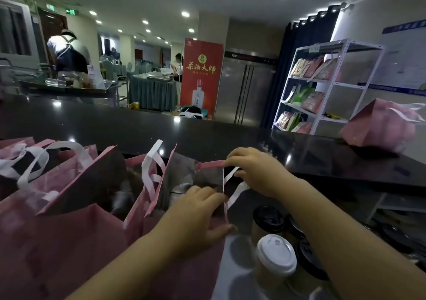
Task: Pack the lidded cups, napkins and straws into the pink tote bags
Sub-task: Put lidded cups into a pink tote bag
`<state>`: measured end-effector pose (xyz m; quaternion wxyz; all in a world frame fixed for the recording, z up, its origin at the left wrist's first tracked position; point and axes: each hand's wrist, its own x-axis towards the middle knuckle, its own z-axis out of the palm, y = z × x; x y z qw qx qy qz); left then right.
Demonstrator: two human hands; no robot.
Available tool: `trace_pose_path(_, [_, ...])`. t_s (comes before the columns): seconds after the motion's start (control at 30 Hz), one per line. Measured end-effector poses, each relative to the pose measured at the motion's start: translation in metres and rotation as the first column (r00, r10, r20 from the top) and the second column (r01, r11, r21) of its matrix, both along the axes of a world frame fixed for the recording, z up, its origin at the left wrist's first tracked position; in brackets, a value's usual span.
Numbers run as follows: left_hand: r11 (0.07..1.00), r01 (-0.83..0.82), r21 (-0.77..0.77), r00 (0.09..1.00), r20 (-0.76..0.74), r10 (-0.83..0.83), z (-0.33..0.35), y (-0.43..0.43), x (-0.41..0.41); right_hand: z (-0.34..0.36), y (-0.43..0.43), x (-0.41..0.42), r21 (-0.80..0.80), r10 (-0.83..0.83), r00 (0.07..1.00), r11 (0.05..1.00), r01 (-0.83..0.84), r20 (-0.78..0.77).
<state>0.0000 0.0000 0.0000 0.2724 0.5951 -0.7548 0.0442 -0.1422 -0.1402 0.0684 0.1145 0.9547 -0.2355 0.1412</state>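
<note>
right hand [251,168] pinched far rim of pink tote bag [191,184] | left hand [196,212] gripped near rim | lidded cups [276,253] stood right of bag, under right arm, nearer it

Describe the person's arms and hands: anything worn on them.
Both forearms are bare, with no sleeves in view. The left hand and right hand wear no gloves, and no rings, watch or bracelets are visible. The fingers look uncovered, though the picture is slightly blurred.
</note>
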Motion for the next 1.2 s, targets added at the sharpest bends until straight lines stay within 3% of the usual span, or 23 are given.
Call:
trace_pose_path(0.13, [0.998,-0.031,0.047,0.994,0.105,0.026,-0.01,-0.012,-0.003,-0.013,-0.018,0.019,0.059,-0.109,0.956,0.99,0.13,-0.274])
trace_pose_path(0.23, [1.0,-0.011,0.021,0.999,0.045,0.01,-0.011,-0.01,-0.002,-0.025,-0.025,0.026,0.029,-0.13,0.936,0.989,0.147,-0.327])
trace_pose_path(0.3, [0.999,0.012,-0.033,1.0,0.0,-0.012,-0.008,-0.003,-0.002,-0.029,-0.026,0.024,-0.019,-0.115,0.953,0.993,0.114,-0.281])
trace_pose_path(0.43, [0.987,0.034,-0.158,0.997,0.072,-0.023,-0.001,0.019,-0.004,-0.041,-0.028,0.008,-0.038,-0.034,0.987,0.999,0.028,-0.156])
trace_pose_path(0.63, [0.983,-0.108,-0.148,0.989,0.085,0.121,0.004,0.064,-0.002,-0.05,0.001,-0.023,0.067,0.125,0.984,0.989,-0.134,0.128])
trace_pose_path(0.77, [0.96,-0.247,-0.128,0.965,0.058,0.256,0.003,0.087,-0.003,-0.057,0.028,-0.038,0.08,0.175,0.956,0.977,-0.199,0.234])
trace_pose_path(0.9, [0.921,-0.35,-0.174,0.929,0.058,0.364,-0.002,0.105,-0.01,-0.063,0.05,-0.043,0.038,0.194,0.937,0.976,-0.214,0.292])
trace_pose_path(1.03, [0.865,-0.491,-0.104,0.871,-0.103,0.481,-0.023,0.115,-0.027,-0.07,0.062,-0.049,-0.022,0.133,0.936,0.991,-0.133,0.326])
trace_pose_path(1.1, [0.887,-0.458,-0.059,0.878,-0.183,0.442,-0.029,0.115,-0.032,-0.072,0.065,-0.053,-0.008,0.092,0.936,0.995,-0.095,0.339])
trace_pose_path(1.2, [0.926,-0.358,-0.121,0.919,-0.218,0.327,-0.031,0.107,-0.028,-0.073,0.07,-0.057,0.027,0.061,0.935,0.997,-0.075,0.348])
